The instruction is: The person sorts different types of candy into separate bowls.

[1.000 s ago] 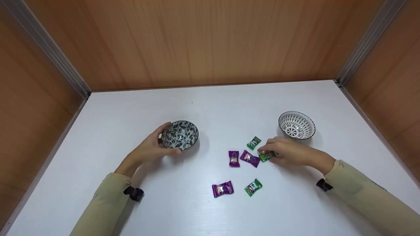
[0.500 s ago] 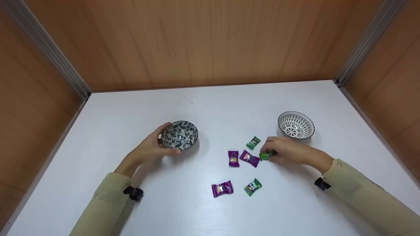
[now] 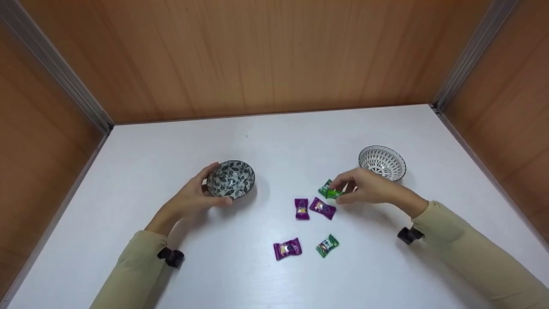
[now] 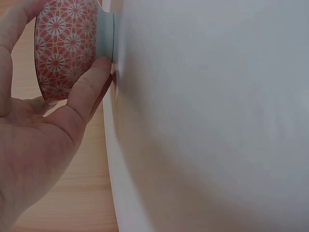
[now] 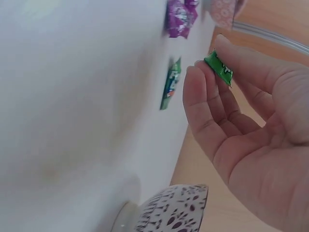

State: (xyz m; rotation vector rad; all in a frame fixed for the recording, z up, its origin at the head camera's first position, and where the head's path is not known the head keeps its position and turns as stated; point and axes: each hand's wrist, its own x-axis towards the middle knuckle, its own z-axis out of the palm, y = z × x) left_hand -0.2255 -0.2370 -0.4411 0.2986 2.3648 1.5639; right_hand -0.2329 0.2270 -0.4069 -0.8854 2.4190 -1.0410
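My left hand point(image 3: 188, 198) holds a small bowl point(image 3: 231, 179) by its left side, thumb at the front and fingers behind. Inside, the bowl has a dark leaf pattern; in the left wrist view its outer wall point(image 4: 65, 50) is red with white flowers. My right hand point(image 3: 369, 186) pinches a green-wrapped candy point(image 5: 219, 69) between thumb and fingertips, raised off the table. In the head view this candy overlaps another green candy point(image 3: 324, 187) lying on the table. Two purple-wrapped candies, one upright point(image 3: 301, 209) and one slanted point(image 3: 323, 208), lie just left of the right hand.
A second bowl point(image 3: 381, 161), white with dark marks, stands behind the right hand. Nearer the front lie another purple candy point(image 3: 288, 248) and a green candy point(image 3: 327, 246). Wooden panels point(image 3: 274, 60) enclose the white table point(image 3: 240, 274) at the back and sides.
My right hand has lifted the green candy from the table and moved it left and slightly back, over the other green one. My left hand stays at the bowl.
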